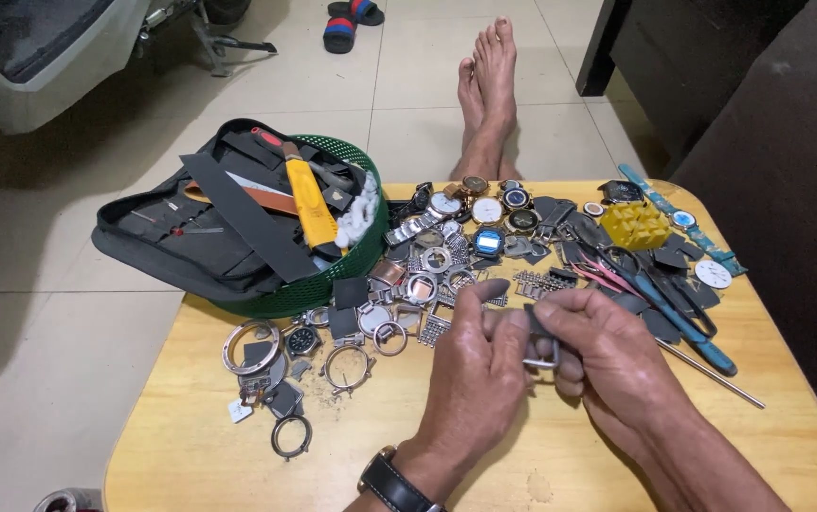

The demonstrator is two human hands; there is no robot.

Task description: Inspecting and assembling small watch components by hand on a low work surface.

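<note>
A tiled floor (427, 76) runs far, with 2 bare feet (486, 85) and sandals (352, 19) on it. On it stands a low yellow table (190, 446), a green basket (333, 275) of tools at its far left and watch parts (427, 265) strewn across the middle. Near centre, left hand (475, 370) and right hand (608, 356) meet, both pinched shut on a small metal buckle (543, 358) held between them, its frame lying left-right, equally close to both.

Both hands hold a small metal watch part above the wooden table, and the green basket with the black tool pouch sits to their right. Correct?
Not quite: the head view shows the basket to the left of the hands, not the right. The rest holds.
</note>
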